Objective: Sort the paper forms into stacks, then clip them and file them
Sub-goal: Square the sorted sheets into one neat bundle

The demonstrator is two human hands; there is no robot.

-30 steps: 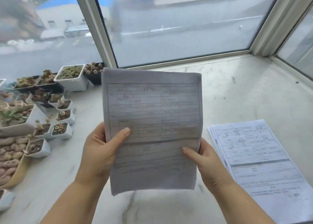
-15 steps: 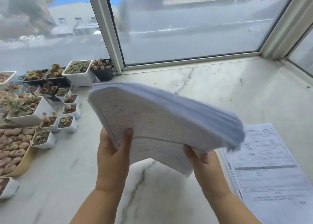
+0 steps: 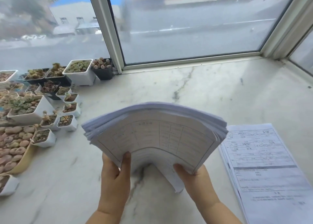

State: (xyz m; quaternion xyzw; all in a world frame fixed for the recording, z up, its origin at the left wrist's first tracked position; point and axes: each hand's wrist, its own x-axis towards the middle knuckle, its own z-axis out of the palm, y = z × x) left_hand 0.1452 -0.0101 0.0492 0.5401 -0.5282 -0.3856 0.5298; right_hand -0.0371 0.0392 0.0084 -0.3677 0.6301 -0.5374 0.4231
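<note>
Paper forms [image 3: 159,139] make up a thick bundle held in the air above the marble sill [image 3: 211,91], bowed upward in an arch so the printed table on the near sheet faces the camera and the sheet edges fan out along the top. Left hand [image 3: 115,174] grips the bundle's lower left corner, thumb laid up across the front sheet; right hand [image 3: 194,176] grips the lower right corner, thumb on the front and fingers hidden behind the paper. Just to the right, apart from the bundle, a second stack of forms [image 3: 264,169] lies flat on the sill, print upward. Along the left side stand many small pots of succulents [image 3: 50,105], white and black, near the window frame [image 3: 110,30].
</note>
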